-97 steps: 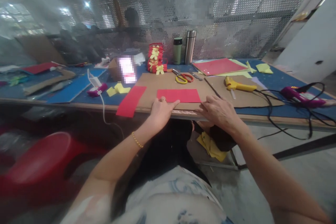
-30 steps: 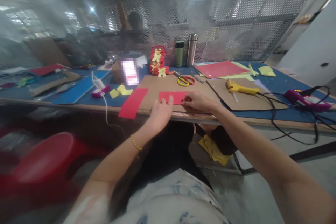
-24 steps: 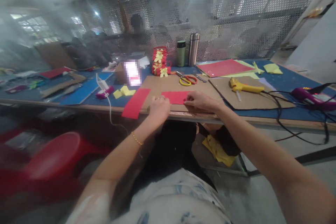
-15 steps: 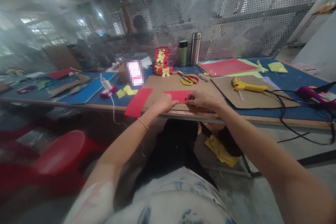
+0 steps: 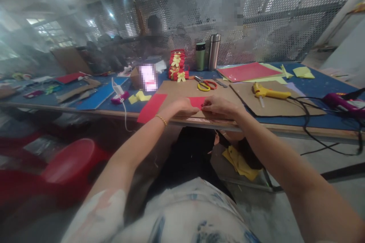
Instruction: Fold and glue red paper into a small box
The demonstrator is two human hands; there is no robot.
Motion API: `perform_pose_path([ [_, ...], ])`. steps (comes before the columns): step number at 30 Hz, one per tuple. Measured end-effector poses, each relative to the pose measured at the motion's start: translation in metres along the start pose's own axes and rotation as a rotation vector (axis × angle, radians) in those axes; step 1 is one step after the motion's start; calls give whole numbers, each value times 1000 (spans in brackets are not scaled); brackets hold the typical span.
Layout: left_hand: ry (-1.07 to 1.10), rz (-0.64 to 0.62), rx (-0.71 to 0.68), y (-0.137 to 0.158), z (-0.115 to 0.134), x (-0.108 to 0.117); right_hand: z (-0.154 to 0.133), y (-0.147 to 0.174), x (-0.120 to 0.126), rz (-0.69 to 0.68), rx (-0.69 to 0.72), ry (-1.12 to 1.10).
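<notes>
A small red paper piece lies on the brown cardboard sheet at the table's near edge. My left hand rests over its left part, thumb and fingers closed on its near edge and covering much of it. Close beside it, my right hand pinches the paper's right end between thumb and fingertips. The fingertips of both hands almost meet, so the held edge is mostly hidden. A second red paper strip lies left of my left wrist, overhanging the table edge.
Scissors lie beyond my hands. Red decorations with yellow bows, a green bottle and a steel flask stand behind. Right are a yellow glue gun and black cables. A lit phone stands left.
My left hand has slid right along the red paper, up to my right hand, and covers more of it. My right hand keeps its pinch at the right end.
</notes>
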State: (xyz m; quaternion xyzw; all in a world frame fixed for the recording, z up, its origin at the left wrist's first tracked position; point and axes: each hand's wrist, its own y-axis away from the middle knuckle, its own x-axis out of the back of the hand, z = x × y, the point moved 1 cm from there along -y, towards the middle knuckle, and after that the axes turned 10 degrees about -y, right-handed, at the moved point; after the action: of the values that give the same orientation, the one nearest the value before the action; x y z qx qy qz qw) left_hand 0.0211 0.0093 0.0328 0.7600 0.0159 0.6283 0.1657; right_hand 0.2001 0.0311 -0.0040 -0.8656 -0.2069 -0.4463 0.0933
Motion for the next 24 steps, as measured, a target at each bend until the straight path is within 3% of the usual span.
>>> perform_pose_path([
  [10, 70, -126, 20, 2, -8, 5, -9, 5, 1, 6, 20, 13],
  [17, 40, -89, -47, -3, -24, 4, -4, 3, 0, 16, 17, 6],
  [24, 98, -148, -53, -8, -38, 5, 3, -1, -2, 8, -1, 2],
])
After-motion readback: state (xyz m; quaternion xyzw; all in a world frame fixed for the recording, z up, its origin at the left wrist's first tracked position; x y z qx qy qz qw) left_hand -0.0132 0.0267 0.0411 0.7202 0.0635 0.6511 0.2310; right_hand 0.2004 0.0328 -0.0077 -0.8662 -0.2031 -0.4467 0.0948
